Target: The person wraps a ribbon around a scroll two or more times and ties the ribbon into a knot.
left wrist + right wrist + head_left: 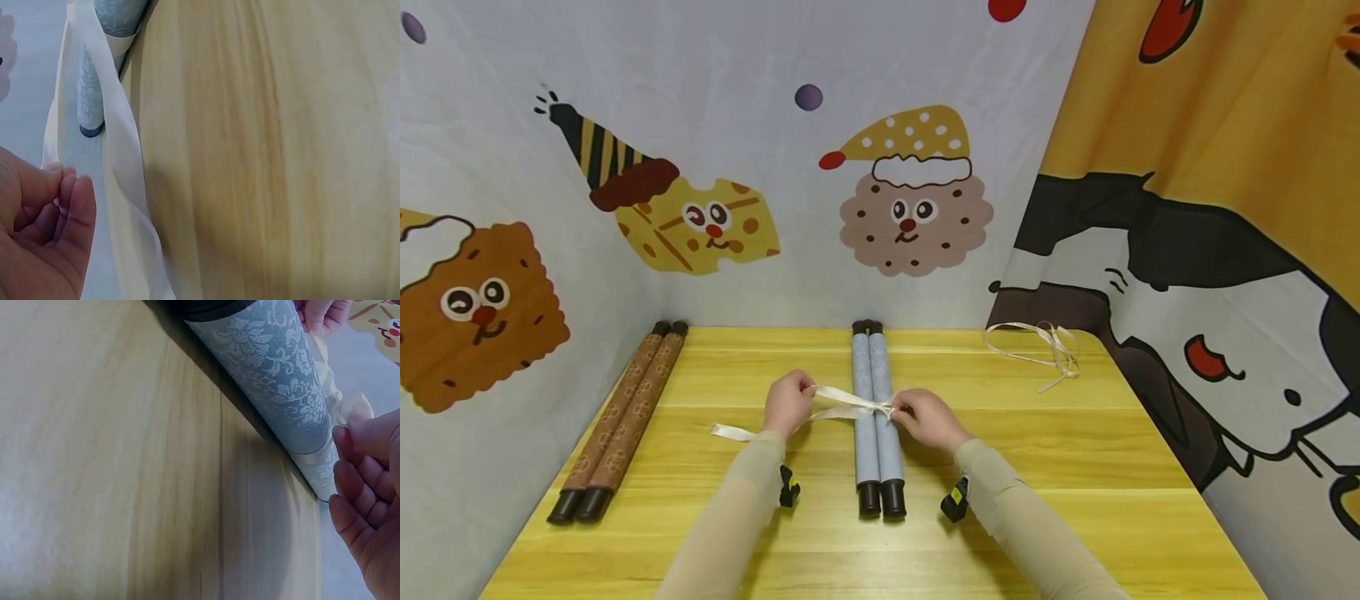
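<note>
Two light blue, floral-patterned scroll rolls [867,450] with black end caps lie side by side in the middle of the table. A cream ribbon [842,400] goes round them and gathers in a knot on top. To the left of the rolls, my left hand [788,404] pinches one strand of it between thumb and fingertips; a second strand [128,150] hangs loose below that hand. My right hand [931,418], at the right edge of the rolls, pinches a small ribbon loop [356,405] close by the knot.
On the table's left side lie two brown patterned rolls [632,408] with black ends. Another cream ribbon [1060,354] lies loosely coiled at the back right. A cartoon-printed cloth [737,67] rises behind the wooden table [1037,500].
</note>
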{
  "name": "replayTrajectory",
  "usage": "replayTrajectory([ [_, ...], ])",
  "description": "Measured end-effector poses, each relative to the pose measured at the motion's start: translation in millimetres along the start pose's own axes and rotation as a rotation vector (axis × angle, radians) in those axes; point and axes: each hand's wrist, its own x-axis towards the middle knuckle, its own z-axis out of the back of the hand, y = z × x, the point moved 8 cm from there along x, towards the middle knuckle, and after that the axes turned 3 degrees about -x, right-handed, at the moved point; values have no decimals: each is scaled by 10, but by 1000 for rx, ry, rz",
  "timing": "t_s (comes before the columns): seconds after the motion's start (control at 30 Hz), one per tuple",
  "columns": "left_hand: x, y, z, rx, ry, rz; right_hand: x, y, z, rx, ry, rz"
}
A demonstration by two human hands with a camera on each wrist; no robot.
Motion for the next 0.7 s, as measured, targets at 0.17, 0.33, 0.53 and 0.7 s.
replayTrajectory([
  [0.17, -6, 55, 22, 9, -22, 45, -22, -8, 26, -49, -35, 19],
  [0.33, -15, 71, 40, 9, -27, 62, -56, -59, 53, -98, -69, -9],
  [0.53, -7, 78, 36, -17, -22, 86, -75, -74, 66, -121, -79, -25],
  [0.7, 7, 79, 41, -6, -25, 95, -87, -90, 76, -144, -99, -26],
])
